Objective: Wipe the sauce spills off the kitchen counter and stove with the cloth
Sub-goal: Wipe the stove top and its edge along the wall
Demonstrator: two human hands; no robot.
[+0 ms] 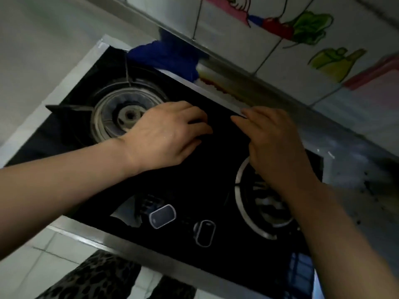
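Over the black stove [216,169], both the left hand [166,134] and the right hand [274,143] hold nothing, fingers loosely curled; the blue cloth [164,57] lies at 12 o'clock, unheld, so fetching it probably comes next

One view only, and it sat high, worn on the person's head, looking forward and steeply down onto the stove [216,160]. The frame was rolled hard, so the stove ran on a diagonal from upper left to lower right. It was close in: both forearms entered from the bottom corners, and the left hand [166,134] and right hand [274,139] landed near mid-frame. The wide lens bent the edges, taking in the tiled wall [248,46] along the top right and, at the bottom, the floor [28,251] with a patterned trouser leg [95,277]. The surface [362,190] showed at far right.
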